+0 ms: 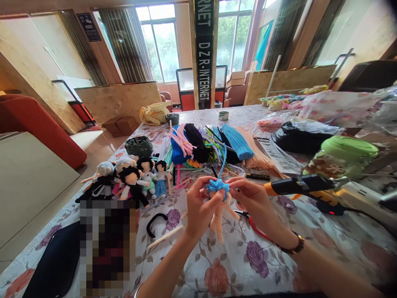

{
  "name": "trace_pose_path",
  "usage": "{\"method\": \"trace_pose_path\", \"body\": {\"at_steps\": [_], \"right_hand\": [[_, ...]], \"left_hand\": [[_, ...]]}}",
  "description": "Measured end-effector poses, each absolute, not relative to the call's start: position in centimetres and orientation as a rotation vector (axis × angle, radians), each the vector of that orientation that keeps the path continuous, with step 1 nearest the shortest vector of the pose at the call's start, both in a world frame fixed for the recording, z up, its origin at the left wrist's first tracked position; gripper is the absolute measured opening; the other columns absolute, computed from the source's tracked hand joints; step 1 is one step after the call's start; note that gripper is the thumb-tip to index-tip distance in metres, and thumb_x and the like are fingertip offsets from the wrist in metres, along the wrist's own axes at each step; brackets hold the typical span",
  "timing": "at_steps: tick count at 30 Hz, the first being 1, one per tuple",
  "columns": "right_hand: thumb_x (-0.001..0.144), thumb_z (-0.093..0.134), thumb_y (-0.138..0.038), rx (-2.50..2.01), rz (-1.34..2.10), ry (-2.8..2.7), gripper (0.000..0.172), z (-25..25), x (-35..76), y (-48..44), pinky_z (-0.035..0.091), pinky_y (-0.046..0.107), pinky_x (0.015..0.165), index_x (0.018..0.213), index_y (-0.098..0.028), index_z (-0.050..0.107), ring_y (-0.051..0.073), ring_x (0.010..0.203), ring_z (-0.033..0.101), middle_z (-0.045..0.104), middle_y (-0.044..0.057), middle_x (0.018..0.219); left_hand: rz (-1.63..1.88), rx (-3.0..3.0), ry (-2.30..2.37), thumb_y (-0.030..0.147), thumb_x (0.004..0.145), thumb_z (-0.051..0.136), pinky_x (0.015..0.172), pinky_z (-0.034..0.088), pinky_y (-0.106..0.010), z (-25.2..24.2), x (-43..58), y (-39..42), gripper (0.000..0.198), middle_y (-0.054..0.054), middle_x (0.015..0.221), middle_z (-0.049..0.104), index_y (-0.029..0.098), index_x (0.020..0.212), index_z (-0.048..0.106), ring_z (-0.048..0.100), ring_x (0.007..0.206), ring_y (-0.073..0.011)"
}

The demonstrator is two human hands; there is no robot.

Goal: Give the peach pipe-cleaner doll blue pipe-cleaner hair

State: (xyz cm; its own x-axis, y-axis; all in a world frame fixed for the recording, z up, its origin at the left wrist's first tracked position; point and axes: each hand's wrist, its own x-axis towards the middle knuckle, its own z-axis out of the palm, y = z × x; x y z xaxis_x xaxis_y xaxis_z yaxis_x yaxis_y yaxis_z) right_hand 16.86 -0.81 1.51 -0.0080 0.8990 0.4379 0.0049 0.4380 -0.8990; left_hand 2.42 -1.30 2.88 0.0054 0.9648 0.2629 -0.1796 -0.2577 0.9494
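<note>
Between my two hands is a small pipe cleaner doll (218, 223) with peach limbs hanging down. Blue pipe cleaner (222, 163) is looped into a bunch on its top, and one loose strand stands up from it. My left hand (200, 205) is closed round the doll's left side, thumb pressed against the front of the blue loops. On the other side, the fingertips of my right hand (254, 198) pinch at the edge of the blue loops; the exact contact is partly hidden. Red-handled scissors (256, 227) lie partly under my right hand.
Finished dolls (130, 178) stand at left near a dark basket (138, 146). Bundles of coloured pipe cleaners (237, 140) lie beyond my hands. A glue gun (297, 185) is at right. A black curved piece (151, 225) and a phone-like dark slab (54, 260) rest on the flowered tablecloth (235, 277).
</note>
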Motion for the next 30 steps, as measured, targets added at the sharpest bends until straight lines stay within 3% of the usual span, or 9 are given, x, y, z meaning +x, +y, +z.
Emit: {"method": "trace_pose_path", "body": {"at_steps": [5, 8, 14, 18, 23, 30], "right_hand": [[0.075, 0.072, -0.026, -1.012, 0.449, -1.393, 0.003, 1.26, 16.76, -1.2, 0.049, 0.029, 0.065, 0.075, -0.027, 0.074, 0.016, 0.078, 0.059, 0.06, 0.003, 0.089], [0.077, 0.069, -0.021, -0.956, 0.406, -1.439, 0.009, 1.17, 16.64, -1.24, 0.05, 0.028, 0.065, 0.078, -0.028, 0.074, 0.015, 0.073, 0.061, 0.065, 0.001, 0.082], [0.077, 0.068, -0.03, -1.047, 0.668, -1.38, 0.009, 1.01, 16.36, -1.53, 0.049, 0.029, 0.062, 0.082, -0.024, 0.074, 0.017, 0.07, 0.064, 0.072, 0.003, 0.083], [0.076, 0.069, -0.037, -1.064, 0.948, -1.275, 0.016, 1.37, 16.44, -1.56, 0.042, 0.023, 0.051, 0.079, -0.022, 0.073, 0.013, 0.062, 0.058, 0.07, 0.002, 0.076], [0.075, 0.07, -0.041, -0.995, 1.253, -1.183, 0.02, 1.68, 16.56, -1.09, 0.035, 0.02, 0.047, 0.077, -0.021, 0.073, 0.007, 0.057, 0.049, 0.064, 0.0, 0.071], [0.07, 0.076, -0.038, -0.889, 1.425, -1.031, 0.017, 1.79, 16.33, -0.82, 0.037, 0.019, 0.05, 0.074, -0.021, 0.074, 0.005, 0.053, 0.044, 0.06, -0.002, 0.063]], "left_hand": [[1.462, 1.282, 0.881, 0.029, 0.075, 0.068, 0.05, 0.04, -0.016, 2.73, 2.57, -1.38, 0.019, 0.004, 0.071, 0.055, 0.018, 0.088, 0.058, 0.039, 0.047, -0.0019], [1.473, 1.285, 0.89, 0.028, 0.076, 0.067, 0.053, 0.041, -0.016, 2.66, 2.69, -1.43, 0.018, 0.004, 0.071, 0.055, 0.019, 0.088, 0.057, 0.041, 0.05, -0.0026], [1.49, 1.313, 0.928, 0.026, 0.077, 0.065, 0.061, 0.044, -0.019, 2.54, 2.65, -1.64, 0.018, 0.001, 0.077, 0.058, 0.018, 0.091, 0.056, 0.048, 0.06, -0.0062], [1.504, 1.346, 0.969, 0.026, 0.077, 0.065, 0.061, 0.043, -0.02, 2.61, 2.66, -1.69, 0.018, 0.001, 0.078, 0.058, 0.018, 0.091, 0.056, 0.05, 0.065, -0.0084], [1.51, 1.383, 0.999, 0.023, 0.077, 0.062, 0.057, 0.039, -0.02, 2.74, 2.91, -1.57, 0.014, 0.002, 0.077, 0.056, 0.018, 0.089, 0.056, 0.047, 0.063, -0.0083], [1.455, 1.412, 1.007, 0.029, 0.079, 0.063, 0.061, 0.041, -0.02, 2.77, 2.87, -1.61, 0.019, 0.001, 0.081, 0.059, 0.019, 0.095, 0.059, 0.05, 0.067, -0.0093]]}}
